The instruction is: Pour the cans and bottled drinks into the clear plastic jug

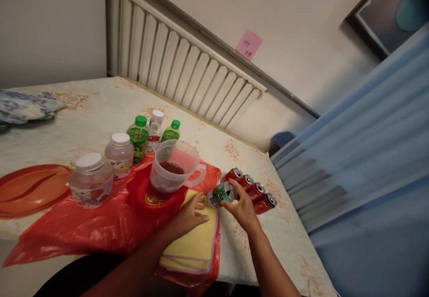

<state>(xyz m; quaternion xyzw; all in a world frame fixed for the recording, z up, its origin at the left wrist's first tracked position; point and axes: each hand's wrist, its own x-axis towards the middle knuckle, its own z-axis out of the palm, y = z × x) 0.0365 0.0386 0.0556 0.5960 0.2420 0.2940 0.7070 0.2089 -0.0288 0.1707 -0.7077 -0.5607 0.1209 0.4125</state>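
My right hand (244, 207) has its thumb and fingers around the top of a green and white drink can (221, 194), whose tab hole is open. Just behind that can stand several red drink cans (264, 203) in a slanting row, their tops opened. Over a folded yellow cloth (192, 245) hovers my left hand (190, 216), fingers apart and holding nothing, a short way left of the green can. Beyond it a clear plastic measuring jug (192, 165) with some dark reddish-brown liquid stands on a red plate (139, 198).
Red plastic sheeting (83, 230) lies under the plate and cloth. To the left are two clear jars (92, 187) with white lids and an orange tray (30, 190). Green-capped bottles (138, 140) and a white-capped bottle (154, 131) stand behind. A blue curtain (362, 163) hangs right.
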